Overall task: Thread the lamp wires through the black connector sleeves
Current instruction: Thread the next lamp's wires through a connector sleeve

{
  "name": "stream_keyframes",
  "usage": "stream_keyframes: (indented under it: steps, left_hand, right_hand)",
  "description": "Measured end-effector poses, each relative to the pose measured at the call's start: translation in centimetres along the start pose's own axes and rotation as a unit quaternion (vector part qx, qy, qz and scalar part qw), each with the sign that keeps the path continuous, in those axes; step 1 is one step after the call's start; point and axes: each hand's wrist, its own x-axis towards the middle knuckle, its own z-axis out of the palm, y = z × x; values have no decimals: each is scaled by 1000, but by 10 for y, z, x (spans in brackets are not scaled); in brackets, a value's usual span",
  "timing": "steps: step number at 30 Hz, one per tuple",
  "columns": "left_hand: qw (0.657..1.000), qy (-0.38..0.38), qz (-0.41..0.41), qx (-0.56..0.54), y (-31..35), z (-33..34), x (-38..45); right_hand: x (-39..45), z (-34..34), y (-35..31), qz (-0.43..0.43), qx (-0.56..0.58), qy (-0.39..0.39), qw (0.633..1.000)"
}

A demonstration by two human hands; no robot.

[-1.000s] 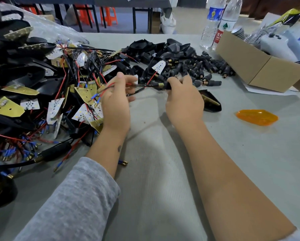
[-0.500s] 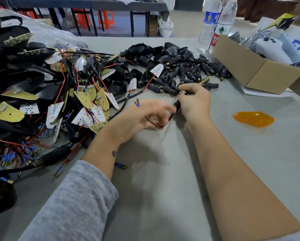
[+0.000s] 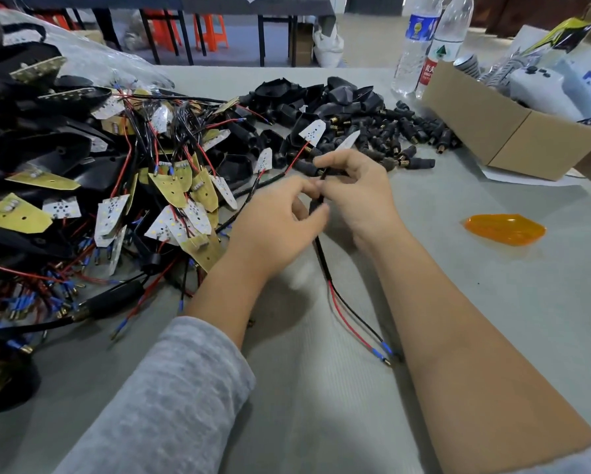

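Observation:
My left hand [image 3: 273, 224] and my right hand [image 3: 359, 196] meet at the table's middle, both pinching one black wire sheath [image 3: 321, 254]. The sheath runs down toward me from between the fingers. It splits into a red and a black lamp wire [image 3: 350, 319] with blue-tipped ends lying by my right forearm. My right fingers also hold a small black part near the sheath's top, mostly hidden. A heap of loose black connector sleeves [image 3: 400, 135] lies just beyond my hands.
A tangled pile of lamp boards, black housings and red and black wires [image 3: 123, 186] fills the left side. An orange lens [image 3: 506, 229] lies to the right. An open cardboard box [image 3: 513, 135] and two water bottles [image 3: 424, 46] stand at the back right.
The wire ends have swung down toward me and now hang out below my hands. My left hand rose to meet the right, which shifted slightly left.

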Motion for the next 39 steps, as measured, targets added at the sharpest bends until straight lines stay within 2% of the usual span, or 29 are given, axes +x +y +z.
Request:
stream_keyframes:
  steps: [4, 12, 17, 20, 23, 30, 34, 37, 39]
  left_hand:
    - [996, -61, -14, 70, -6, 1, 3]
    - [994, 1, -108, 15, -5, 1, 6]
    - [988, -19, -153, -19, -5, -1, 10]
    - [988, -20, -145, -38, -2, 0, 9]
    - [979, 0, -185, -80, -6, 0, 13]
    - [965, 64, -222, -124, -12, -3, 19]
    - [958, 85, -237, -140, -12, -3, 22]
    - [956, 85, -233, -157, -11, -4, 22]
    - [957, 72, -230, -164, -12, -5, 22]
  right_hand:
    - [1, 0, 4, 10, 0, 7, 1000]
    - [2, -3, 2, -2, 34, -18, 999]
    - [3, -3, 1, -5, 90, -44, 995]
    - [2, -3, 0, 17, 103, -68, 992]
    - [0, -4, -2, 65, 92, -80, 990]
    - [1, -6, -7, 154, 128, 41, 979]
    - [4, -9, -6, 195, 151, 62, 967]
    - [7, -8, -8, 216, 206, 83, 951]
    - [9, -9, -7, 213, 282, 104, 930]
